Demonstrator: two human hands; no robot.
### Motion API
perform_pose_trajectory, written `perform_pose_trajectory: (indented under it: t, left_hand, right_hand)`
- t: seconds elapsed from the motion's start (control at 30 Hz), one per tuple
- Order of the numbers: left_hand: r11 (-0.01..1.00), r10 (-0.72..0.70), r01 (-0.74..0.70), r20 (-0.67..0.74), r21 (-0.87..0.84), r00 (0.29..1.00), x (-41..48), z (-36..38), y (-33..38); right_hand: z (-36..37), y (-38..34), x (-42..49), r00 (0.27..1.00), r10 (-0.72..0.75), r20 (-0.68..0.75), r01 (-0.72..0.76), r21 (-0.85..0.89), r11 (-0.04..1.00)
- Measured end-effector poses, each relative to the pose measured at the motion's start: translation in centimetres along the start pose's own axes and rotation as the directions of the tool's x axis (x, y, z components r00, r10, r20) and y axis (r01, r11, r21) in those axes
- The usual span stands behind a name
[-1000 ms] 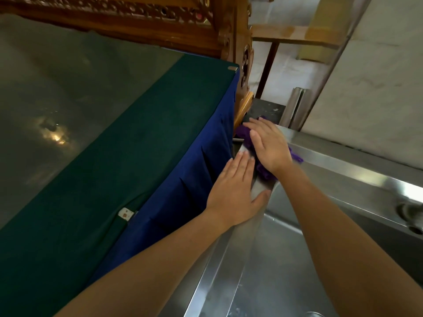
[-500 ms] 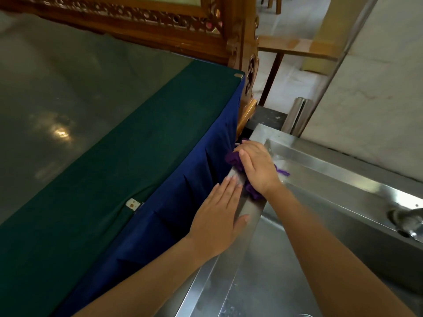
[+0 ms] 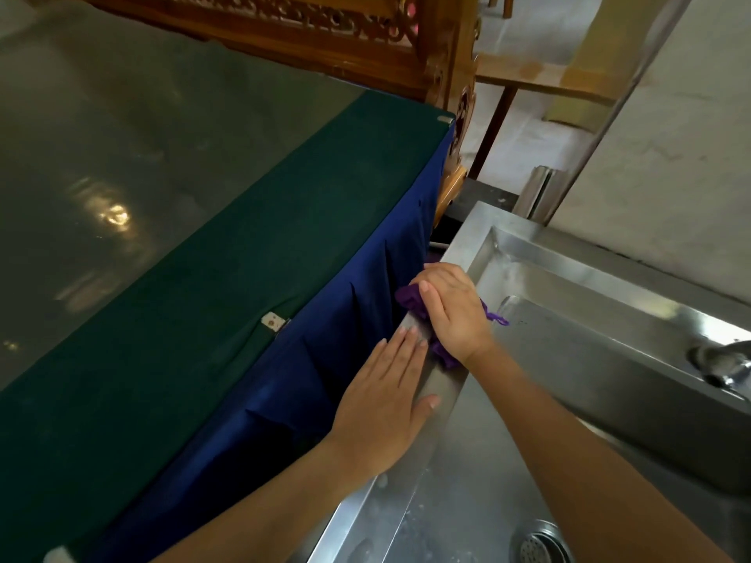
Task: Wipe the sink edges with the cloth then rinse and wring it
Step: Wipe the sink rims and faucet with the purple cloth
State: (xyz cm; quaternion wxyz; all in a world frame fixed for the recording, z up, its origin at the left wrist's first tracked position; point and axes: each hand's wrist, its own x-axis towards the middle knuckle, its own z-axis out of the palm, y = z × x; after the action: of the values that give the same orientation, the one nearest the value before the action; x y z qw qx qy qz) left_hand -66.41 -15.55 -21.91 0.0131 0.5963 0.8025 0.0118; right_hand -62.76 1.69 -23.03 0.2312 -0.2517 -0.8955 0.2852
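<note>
A purple cloth (image 3: 409, 300) lies bunched on the left edge of the steel sink (image 3: 467, 237). My right hand (image 3: 455, 310) presses down on the cloth, and most of it is hidden under the palm. Just behind it, my left hand (image 3: 386, 404) rests flat on the same edge with fingers together and the thumb out, holding nothing. The sink's basin drops away to the right of both hands.
A table with a green top (image 3: 227, 278) and blue skirt (image 3: 325, 371) stands tight against the sink's left side. A tap (image 3: 727, 361) sits at the right rim. The drain (image 3: 540, 542) shows at the bottom. Carved wooden furniture (image 3: 447, 54) stands behind; a wall rises at right.
My right hand has drawn the cloth back along the left edge, away from the far corner and toward me. The left hand has stayed flat on the rim just behind it.
</note>
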Motion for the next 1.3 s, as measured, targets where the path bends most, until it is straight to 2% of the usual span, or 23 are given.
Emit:
perform_pose_trajectory:
  t: [0.13, 0.73, 1.0, 1.3]
  left_hand:
    - [1.000, 0.007, -0.007, -0.053, -0.004, 0.999, -1.9, 0.0, -0.3]
    - [1.000, -0.002, 0.002, -0.002, 0.006, 1.000, -12.8, -0.1, -1.5]
    - [1.000, 0.011, -0.011, -0.019, -0.005, 1.000, -17.7, -0.1, -1.9]
    - [0.999, -0.036, 0.036, -0.010, -0.016, 0.999, -23.7, -0.1, -2.2]
  right_hand:
    - [0.6, -1.4, -1.5, 0.999, -0.016, -0.029, 0.016, 0.006, 1.000]
    - [4.1, -9.1, -9.7, 0.995, -0.033, -0.094, 0.036, 0.025, 0.999]
    - [5.6, -12.3, -13.4, 0.996, -0.018, -0.087, 0.022, 0.049, 0.999]
    - [6.8, -15.2, -16.9, 0.997, -0.032, -0.074, 0.038, 0.077, 0.996]
